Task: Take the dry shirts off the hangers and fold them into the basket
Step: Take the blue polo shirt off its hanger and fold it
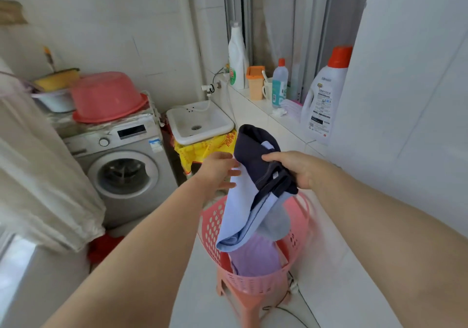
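Observation:
A navy and light-blue shirt [250, 196] hangs bunched above the pink perforated basket [255, 281]. My right hand [296, 168] grips the navy upper part of it. My left hand [219, 170] is at the shirt's left edge, fingers spread and touching the light-blue cloth. A lilac garment [255, 256] lies inside the basket. The basket rests on a pink stool [243, 302]. No hanger shows in view.
A grey washing machine [121, 160] with a pink basin [106, 97] on top stands at left, a white sink [200, 121] beside it. Detergent bottles [324, 94] line the tiled ledge at right. A white cloth [38, 170] hangs at far left. A cable [301, 302] runs on the floor.

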Demonstrator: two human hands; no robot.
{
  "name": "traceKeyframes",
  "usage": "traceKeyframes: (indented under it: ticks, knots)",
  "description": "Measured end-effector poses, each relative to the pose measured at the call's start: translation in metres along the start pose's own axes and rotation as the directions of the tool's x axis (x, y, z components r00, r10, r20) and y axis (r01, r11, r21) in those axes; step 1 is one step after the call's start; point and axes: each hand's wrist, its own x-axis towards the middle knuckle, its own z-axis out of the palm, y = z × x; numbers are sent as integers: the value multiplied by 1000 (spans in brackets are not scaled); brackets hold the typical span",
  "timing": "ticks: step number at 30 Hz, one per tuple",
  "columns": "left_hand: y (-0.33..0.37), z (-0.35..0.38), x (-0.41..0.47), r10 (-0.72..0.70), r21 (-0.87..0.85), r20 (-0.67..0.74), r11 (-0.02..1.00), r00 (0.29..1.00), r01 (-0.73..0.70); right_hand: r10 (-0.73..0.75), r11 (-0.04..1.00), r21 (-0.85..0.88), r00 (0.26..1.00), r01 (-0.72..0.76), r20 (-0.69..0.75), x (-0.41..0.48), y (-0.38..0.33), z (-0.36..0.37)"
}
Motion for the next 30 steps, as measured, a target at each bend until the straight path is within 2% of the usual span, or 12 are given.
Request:
traceKeyframes:
  ticks: [2,3,5,7,11,14,17,20,22,24,26,30]
  knots:
    - [-16,-14,-3,47,223,-229,975,972,6,-48,988,147,997,38,65,-9,-3,0]
    - [-24,-21,-8,-4,212,-262,975,965,62,-87,970,236,992,62,96,-12,-4,0]
    - [-39,-32,-16,-249,-20,-162,968,955,249,-182,911,399,972,109,149,-19,-7,2]
    - [-45,-35,-26,-321,-210,6,925,947,315,-277,836,532,941,136,194,-21,-10,9]
    - [-40,-28,-37,-98,-437,130,887,987,146,-425,706,688,878,169,221,-23,-20,29]
    - [-33,-26,-38,42,-640,138,766,990,57,-512,617,769,828,167,230,-25,-23,44]
    - [-28,-30,-34,109,-724,163,688,981,44,-525,553,817,829,163,189,-21,-23,49]
    - [-30,-48,-20,37,-658,159,749,987,78,-445,667,714,882,212,155,-16,-20,37]
    - [-34,-64,-11,-37,-536,100,840,994,85,-291,862,468,945,193,147,-12,-13,27]
    - [-44,-79,-1,-41,-394,31,918,999,50,-88,986,152,989,69,119,-3,2,24]
    - [-58,-89,5,-62,-273,8,960,998,62,85,994,-73,996,-83,22,8,21,26]
    - [-91,-97,25,-183,-194,118,960,976,203,216,974,-30,961,-224,-174,32,54,36]
